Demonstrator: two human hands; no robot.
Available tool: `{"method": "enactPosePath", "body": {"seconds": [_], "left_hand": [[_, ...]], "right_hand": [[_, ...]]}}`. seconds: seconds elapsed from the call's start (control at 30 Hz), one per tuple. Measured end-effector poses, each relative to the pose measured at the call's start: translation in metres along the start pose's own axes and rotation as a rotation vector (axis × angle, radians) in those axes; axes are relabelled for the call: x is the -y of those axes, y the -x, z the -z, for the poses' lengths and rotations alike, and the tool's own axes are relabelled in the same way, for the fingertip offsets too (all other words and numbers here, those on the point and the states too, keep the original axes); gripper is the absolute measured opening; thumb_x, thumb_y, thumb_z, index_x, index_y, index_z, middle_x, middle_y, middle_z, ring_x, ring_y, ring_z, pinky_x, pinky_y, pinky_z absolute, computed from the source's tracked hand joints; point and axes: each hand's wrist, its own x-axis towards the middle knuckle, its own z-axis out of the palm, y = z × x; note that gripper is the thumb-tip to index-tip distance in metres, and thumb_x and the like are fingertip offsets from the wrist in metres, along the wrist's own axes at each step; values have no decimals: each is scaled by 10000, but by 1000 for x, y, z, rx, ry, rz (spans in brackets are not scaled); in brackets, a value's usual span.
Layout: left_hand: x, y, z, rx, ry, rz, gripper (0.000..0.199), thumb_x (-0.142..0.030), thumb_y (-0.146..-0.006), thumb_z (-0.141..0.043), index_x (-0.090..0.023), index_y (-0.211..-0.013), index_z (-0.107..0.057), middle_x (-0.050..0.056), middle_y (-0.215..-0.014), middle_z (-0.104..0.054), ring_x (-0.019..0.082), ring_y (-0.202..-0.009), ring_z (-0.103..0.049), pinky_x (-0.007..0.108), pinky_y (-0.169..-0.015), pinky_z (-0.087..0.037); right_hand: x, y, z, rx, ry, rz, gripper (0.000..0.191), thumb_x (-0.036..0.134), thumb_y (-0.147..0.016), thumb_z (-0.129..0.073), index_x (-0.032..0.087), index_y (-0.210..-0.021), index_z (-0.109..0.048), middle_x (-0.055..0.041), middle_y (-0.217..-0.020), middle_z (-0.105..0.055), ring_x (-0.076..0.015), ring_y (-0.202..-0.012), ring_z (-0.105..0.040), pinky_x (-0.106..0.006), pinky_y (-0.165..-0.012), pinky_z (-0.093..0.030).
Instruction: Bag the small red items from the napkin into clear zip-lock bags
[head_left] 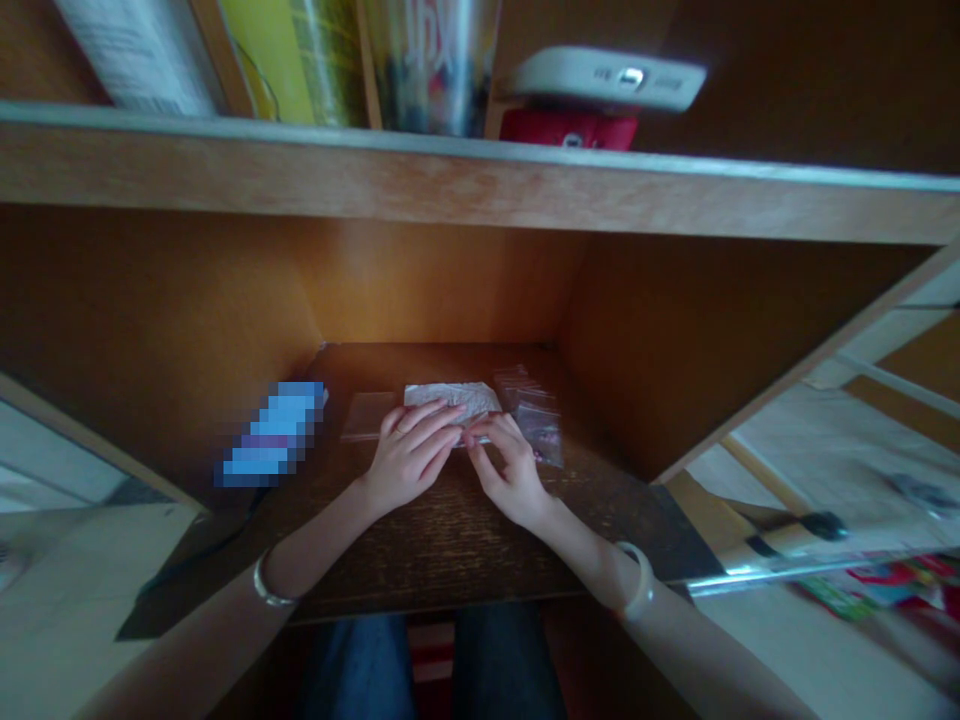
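A crumpled white sheet [454,397] lies on the dark wooden desk [442,530]. My left hand [412,450] rests over its left and lower part, fingers stretched out toward the right. Beside it, my right hand [511,468] has its fingers bent, thumb and index finger close together at the sheet's lower edge; whatever is between them is too small to make out. Several clear plastic bags [536,415] lie just right of the sheet. On the left side is a flat clear plastic piece [367,413], partly behind my left hand.
A blurred-out bright blue device [277,435] leans at the left wall, with a dark cable below it. A shelf [480,185] crosses above the hands, bearing a white box-like device [607,78], a red item [568,128] and a clear container [431,70].
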Motion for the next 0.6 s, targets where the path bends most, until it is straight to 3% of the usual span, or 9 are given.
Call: {"method": "enactPosePath", "body": {"seconds": [0.3, 0.6], "left_hand": [[-1, -5, 3, -20, 21, -8, 192, -159, -870, -550, -212, -1016, -663, 10, -970, -727, 172, -991, -632, 328, -885, -417], [-3, -4, 1, -55, 60, 13, 218, -140, -834, -581, -230, -1012, -668, 3, -942, -731, 172, -946, -644, 329, -853, -439]], "right_hand": [[-1, 1, 0, 6, 11, -17, 104, 169, -874, -504, 202, -866, -602, -45, -833, -627, -186, -831, -562, -355, -778, -457], [-3, 1, 0, 7, 6, -23, 117, 183, -876, -496, 202, -849, -608, -44, -827, -628, -186, -824, -570, -355, -775, -462]]}}
